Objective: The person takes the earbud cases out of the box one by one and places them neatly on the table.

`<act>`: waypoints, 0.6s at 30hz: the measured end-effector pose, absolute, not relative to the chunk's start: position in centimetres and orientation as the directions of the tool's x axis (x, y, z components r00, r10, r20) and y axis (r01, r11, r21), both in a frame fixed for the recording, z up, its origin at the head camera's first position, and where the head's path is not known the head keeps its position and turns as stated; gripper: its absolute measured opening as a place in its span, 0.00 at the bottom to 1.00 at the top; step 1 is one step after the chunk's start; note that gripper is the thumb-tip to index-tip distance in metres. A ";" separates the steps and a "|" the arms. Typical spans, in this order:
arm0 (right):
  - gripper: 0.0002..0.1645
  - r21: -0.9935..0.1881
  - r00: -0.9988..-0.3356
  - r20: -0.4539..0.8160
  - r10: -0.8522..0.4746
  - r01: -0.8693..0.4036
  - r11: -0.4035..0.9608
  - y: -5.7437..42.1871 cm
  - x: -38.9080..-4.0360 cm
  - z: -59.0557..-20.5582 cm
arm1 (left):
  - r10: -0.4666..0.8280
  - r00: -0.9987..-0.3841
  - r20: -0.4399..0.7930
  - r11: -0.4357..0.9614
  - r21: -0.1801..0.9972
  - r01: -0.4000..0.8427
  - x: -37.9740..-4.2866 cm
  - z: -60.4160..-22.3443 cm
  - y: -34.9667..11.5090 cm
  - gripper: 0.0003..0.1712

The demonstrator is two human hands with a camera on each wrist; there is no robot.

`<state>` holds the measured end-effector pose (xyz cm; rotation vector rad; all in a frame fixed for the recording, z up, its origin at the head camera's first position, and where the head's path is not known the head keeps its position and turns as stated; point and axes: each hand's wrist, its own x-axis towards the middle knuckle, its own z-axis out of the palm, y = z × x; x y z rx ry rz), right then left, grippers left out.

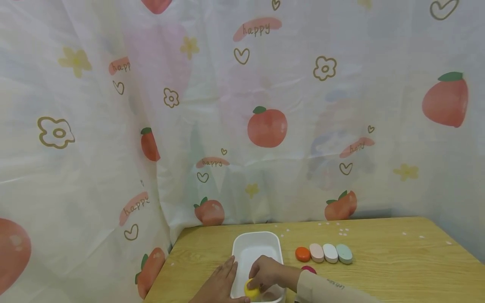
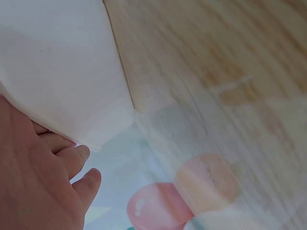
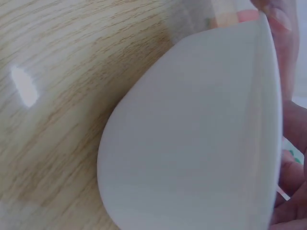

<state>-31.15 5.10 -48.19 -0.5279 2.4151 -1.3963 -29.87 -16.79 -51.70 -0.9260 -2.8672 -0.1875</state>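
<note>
In the head view, a white rectangular tub with rounded corners stands near the table's front edge. My right hand reaches into its near end and pinches a small yellow rounded piece there. Along the tub's left side my left hand rests with its fingers fairly straight, touching the rim. The left wrist view shows that hand against the tub's outer wall. In the right wrist view the tub's wall covers most of the yellow piece's surroundings; the piece itself is hidden.
Right of the tub is a row of small rounded pieces: orange, pink, white and pale green. A dark pink piece lies nearer, partly behind my right sleeve. A printed curtain hangs behind the wooden table.
</note>
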 end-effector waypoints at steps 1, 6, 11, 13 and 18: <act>0.09 -0.871 -0.888 -0.073 -0.454 -0.165 0.463 5.2 -31.2 -48.1 | 0.568 -0.809 0.147 0.808 0.088 0.583 -29.9 -51.7 -16.8 0.59; 0.09 -0.866 -0.887 -0.085 -0.455 -0.160 0.473 5.6 -31.4 -47.9 | 0.553 -0.823 0.132 0.817 0.107 0.566 -30.0 -51.9 -16.9 0.60; 0.08 -0.879 -0.884 -0.095 -0.458 -0.141 0.454 6.1 -31.5 -47.5 | 0.547 -0.826 0.137 0.821 0.105 0.561 -29.9 -51.9 -16.9 0.61; 0.08 -0.885 -0.884 -0.091 -0.458 -0.139 0.445 6.3 -31.5 -47.4 | 0.544 -0.828 0.139 0.823 0.106 0.558 -29.9 -51.9 -16.9 0.60; 0.08 -0.894 -0.885 -0.082 -0.458 -0.138 0.427 7.0 -31.6 -47.2 | 0.545 -0.826 0.146 0.823 0.093 0.560 -29.9 -51.9 -16.9 0.59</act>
